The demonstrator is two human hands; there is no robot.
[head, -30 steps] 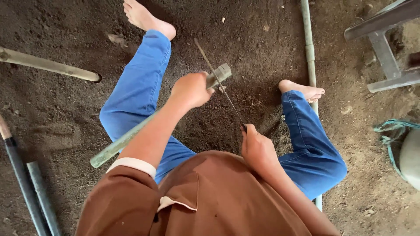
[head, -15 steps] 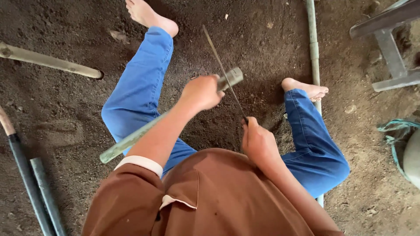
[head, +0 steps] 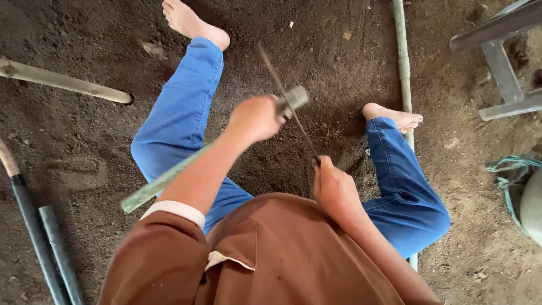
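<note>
On a floor of dark packed earth [head: 316, 51], you sit with legs spread in blue trousers [head: 180, 113], bare feet out ahead. At far left, a pale bamboo pole [head: 62, 82] lies flat, and two dark pipes [head: 39, 243] run side by side toward the lower corner.

Your left hand [head: 254, 117] is wrapped fully shut around a green bamboo stick [head: 164, 181], near its upper end; the stick slants down across your left thigh, and its cut tip [head: 294, 97] shows just beyond your knuckles. Judged from its look, the stick is light, stiff and smooth-skinned, likely to twist or slide unless gripped close to the working end, where you have it now.

A long thin blade [head: 285, 96] crosses the stick just beside that tip, pointing away from you. Your right hand [head: 334, 189] is closed over the blade's near end, low between your knees; the handle itself is hidden in the fist. The edge looks keen and lies close to your left fingers.

Further right, another slim bamboo length [head: 402, 62] lies under your right foot [head: 395, 117]. Metal stool legs [head: 502, 68] stand at upper right. At the frame's right edge sits a rounded grey vessel [head: 533, 206] with green cord [head: 505, 175] beside it; whether it holds anything cannot be seen.
</note>
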